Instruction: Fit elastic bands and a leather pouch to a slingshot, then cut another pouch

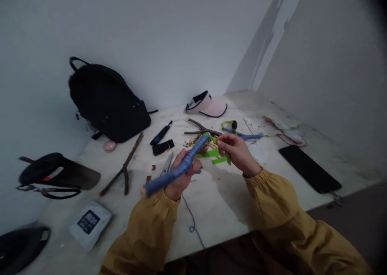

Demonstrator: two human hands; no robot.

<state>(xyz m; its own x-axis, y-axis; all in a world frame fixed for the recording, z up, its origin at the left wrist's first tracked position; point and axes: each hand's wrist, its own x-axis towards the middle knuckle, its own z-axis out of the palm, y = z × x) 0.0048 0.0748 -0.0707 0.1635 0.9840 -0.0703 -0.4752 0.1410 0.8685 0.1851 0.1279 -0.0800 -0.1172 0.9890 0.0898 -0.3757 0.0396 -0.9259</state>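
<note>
My left hand (182, 177) is closed around a stick wrapped in blue tape (177, 171), held slanting up to the right above the white table (217, 202). My right hand (237, 151) pinches a strip of bright green tape (215, 155) that runs to the stick's upper end. Both arms wear mustard-yellow sleeves. A thin blue cord (191, 216) trails from under my left hand toward the table's near edge.
On the table lie a black backpack (107, 99), a pink visor cap (208, 105), a forked branch (123, 168), another forked stick (201, 128), a blue-and-green slingshot (240, 132), scissors (167, 163), a black phone (310, 168), a white packet (90, 222) and a black visor (57, 174).
</note>
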